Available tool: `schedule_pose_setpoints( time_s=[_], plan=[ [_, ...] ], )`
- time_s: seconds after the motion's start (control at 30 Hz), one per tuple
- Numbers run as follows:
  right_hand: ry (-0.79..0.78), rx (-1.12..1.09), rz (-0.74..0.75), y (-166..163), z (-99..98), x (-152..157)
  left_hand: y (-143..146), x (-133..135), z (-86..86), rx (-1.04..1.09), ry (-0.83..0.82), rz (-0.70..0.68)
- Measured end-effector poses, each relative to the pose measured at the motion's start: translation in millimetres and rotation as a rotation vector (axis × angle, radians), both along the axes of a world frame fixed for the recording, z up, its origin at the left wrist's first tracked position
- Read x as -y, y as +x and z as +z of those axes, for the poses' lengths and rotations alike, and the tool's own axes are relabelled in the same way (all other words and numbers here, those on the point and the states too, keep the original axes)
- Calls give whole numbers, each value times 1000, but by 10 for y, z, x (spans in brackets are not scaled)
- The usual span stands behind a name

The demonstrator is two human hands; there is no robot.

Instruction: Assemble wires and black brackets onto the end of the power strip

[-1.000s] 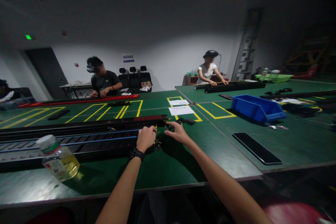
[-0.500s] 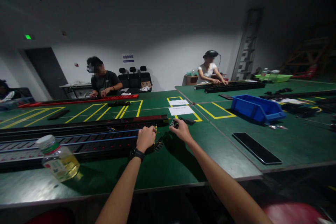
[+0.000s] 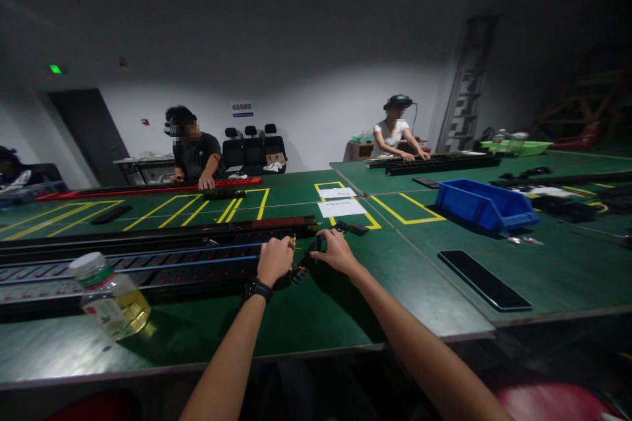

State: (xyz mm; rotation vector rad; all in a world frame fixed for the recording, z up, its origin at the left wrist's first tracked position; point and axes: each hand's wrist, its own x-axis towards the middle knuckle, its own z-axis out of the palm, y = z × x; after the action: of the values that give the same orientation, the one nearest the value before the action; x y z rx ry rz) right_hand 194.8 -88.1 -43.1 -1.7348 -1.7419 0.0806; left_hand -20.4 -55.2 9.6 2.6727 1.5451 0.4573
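Note:
My left hand (image 3: pixel 275 258), with a black watch on its wrist, is closed at the right end of a long black tray-like rail (image 3: pixel 197 271) that has rows of red dots and blue strips. Its fingertips hide whatever they grip; short yellow wires (image 3: pixel 295 243) show beside them. A small black connector-like piece (image 3: pixel 299 274) hangs just below that hand. Right of it, my right hand (image 3: pixel 338 252) pinches a small dark part (image 3: pixel 316 246) between thumb and fingers. Another black piece (image 3: pixel 351 229) lies on the table just behind my right hand.
A bottle of yellow liquid (image 3: pixel 114 299) stands at the front left. On the right are a phone (image 3: pixel 484 279) and a blue bin (image 3: pixel 486 204). Paper sheets (image 3: pixel 342 208) lie ahead. Two co-workers (image 3: pixel 195 151) work across the green table (image 3: pixel 424 289).
My right hand has shifted slightly left, toward my left hand, and its small part now shows more upright. My left hand stays in place. The left co-worker's hand has moved right.

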Motion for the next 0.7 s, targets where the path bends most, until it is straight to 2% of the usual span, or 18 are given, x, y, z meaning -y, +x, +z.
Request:
schedule_pose_setpoints(
  time_s=[0.13, 0.37, 0.6, 0.7],
  plan=[
    [-69, 136, -76, -40, 61, 59, -8, -5, -13, 9, 6, -1],
    [-155, 225, -93, -82, 61, 77, -10, -7, -14, 19, 2, -7],
    [-49, 140, -66, -70, 146, 87, -7, 7, -2, 33, -13, -7],
    [-56, 90, -46, -72, 179, 86, -1, 17, 10, 26, -15, -5]
  ],
)
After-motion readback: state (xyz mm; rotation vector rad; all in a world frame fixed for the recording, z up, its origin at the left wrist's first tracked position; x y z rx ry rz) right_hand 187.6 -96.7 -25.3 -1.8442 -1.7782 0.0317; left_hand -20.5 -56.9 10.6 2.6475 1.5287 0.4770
